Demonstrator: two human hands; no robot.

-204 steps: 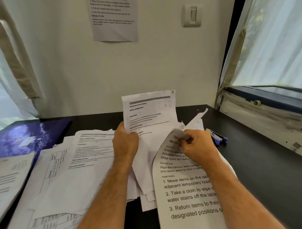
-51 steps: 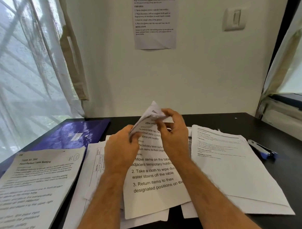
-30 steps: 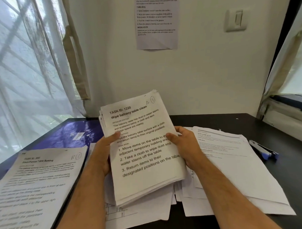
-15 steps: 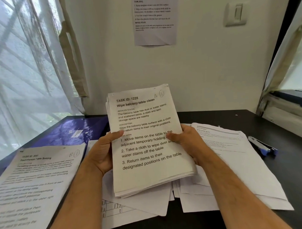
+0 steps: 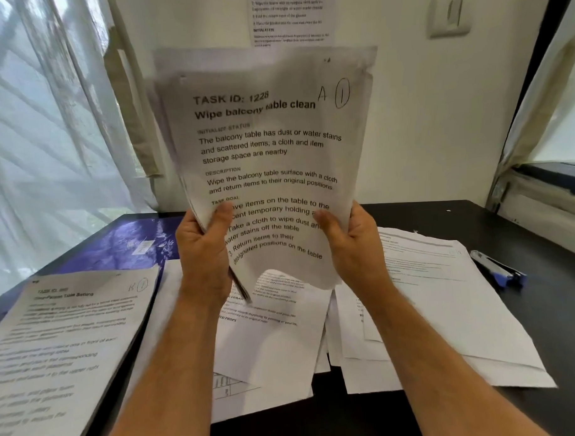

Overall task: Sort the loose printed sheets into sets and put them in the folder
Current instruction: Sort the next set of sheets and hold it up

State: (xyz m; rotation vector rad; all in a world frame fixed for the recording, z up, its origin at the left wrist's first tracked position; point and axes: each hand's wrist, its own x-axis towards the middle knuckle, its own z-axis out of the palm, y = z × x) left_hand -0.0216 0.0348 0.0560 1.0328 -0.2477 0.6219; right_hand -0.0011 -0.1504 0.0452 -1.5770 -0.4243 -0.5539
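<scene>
Black desk (image 5: 475, 217) strewn with papers; left hand (image 5: 202, 250), right hand (image 5: 355, 244) grip raised sheet stack (image 5: 267, 153) upright.

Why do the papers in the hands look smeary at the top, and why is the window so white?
Head view: the held stack is smeared along its top and left edges, which looks like motion blur, though its big print reads fine; the left hand and right hand grip its lower edge. The curtained window is washed out by daylight. The sheet at the left is soft towards the frame's edge.
</scene>
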